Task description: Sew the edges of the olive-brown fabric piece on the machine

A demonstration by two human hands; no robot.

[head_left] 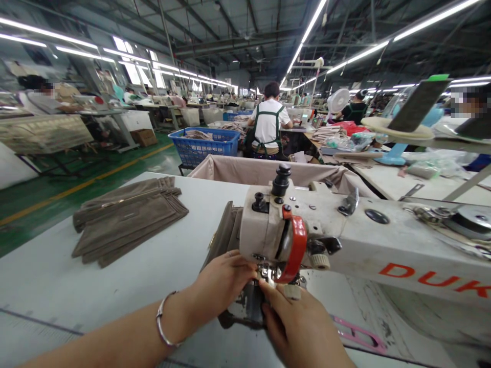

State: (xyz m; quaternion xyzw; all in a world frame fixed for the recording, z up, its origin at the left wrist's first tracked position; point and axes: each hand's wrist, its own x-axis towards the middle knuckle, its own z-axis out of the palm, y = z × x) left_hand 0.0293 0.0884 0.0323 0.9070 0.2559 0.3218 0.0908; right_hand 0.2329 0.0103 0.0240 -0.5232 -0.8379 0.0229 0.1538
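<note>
At the head of a white sewing machine [249,220], both hands meet close to the metal presser foot [266,273]. My left hand [224,281], with a silver bangle on its wrist, has its fingers closed at the edge of a brown fabric piece [220,237] that lies partly behind the machine head. My right hand [301,319] is closed just right of the foot, thumb and index finger near the needle area; what they pinch is hidden. A red curved guard [297,245] stands over them. The needle itself is not visible.
A stack of brown fabric pieces [130,220], with a zipper showing, lies left on the white table [149,291]. A pink plastic piece [360,332] lies right. Behind the machine is a fabric-lined bin [245,168]; beyond, a blue basket [209,145] and a seated person [268,122].
</note>
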